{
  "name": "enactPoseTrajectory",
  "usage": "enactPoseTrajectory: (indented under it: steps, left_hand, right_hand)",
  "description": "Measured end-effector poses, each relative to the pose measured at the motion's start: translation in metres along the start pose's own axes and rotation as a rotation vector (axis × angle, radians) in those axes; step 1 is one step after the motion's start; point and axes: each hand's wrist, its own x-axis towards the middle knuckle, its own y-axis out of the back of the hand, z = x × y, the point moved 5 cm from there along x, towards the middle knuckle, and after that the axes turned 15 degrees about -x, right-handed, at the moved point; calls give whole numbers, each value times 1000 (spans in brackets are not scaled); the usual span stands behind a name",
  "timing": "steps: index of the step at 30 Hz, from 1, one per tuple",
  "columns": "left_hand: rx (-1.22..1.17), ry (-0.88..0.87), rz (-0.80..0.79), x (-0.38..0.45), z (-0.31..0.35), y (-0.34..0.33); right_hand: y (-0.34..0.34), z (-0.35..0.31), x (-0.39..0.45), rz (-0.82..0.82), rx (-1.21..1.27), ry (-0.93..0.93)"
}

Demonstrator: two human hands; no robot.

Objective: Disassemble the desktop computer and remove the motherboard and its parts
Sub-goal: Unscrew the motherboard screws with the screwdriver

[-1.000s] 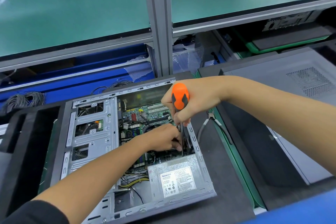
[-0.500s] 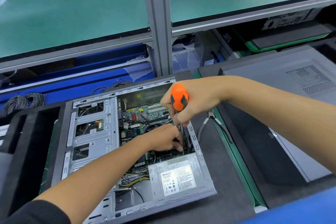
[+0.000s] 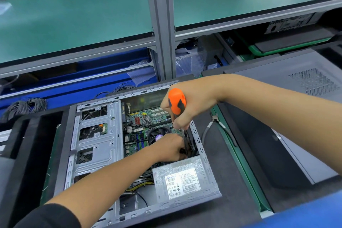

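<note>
Only legible-ish text I can see is on the white label stuck to the power supply: blue brand word top left, reads roughly "HuntKey", can't confirm. The rest is fine print, certification marks and a barcode, too small to read.

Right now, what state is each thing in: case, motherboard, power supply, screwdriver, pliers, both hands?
Case: lying flat, side open.
Motherboard: still inside the case.
Power supply: still in its corner.
Screwdriver: upright, shaft down into the case.
Pliers: lying on the mat, unused.
Right hand: grips the screwdriver handle.
Left hand: inside the case at the shaft; grip unclear.
</note>
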Motion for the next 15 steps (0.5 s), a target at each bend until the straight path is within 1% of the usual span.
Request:
enactPoseTrajectory:
  steps: [3,7,9,11,15]
  left_hand:
    - [13,-59,77,-2,0,-1]
    - [70,-228,166,-6,5,-7]
    - [25,-304,216,-6,7,-5]
    - [-17,-314,234,-4,6,-3]
    - [56,-242,258,-2,3,-4]
  right_hand:
    - [-2,1,0,23,-2,7]
    - [-5,1,-3,36,2,5]
    - [-6,-1,-2,46,-14,8]
    - [-7,0,-1,56,8,1]
    - [-10,1,-4,59,27,-8]
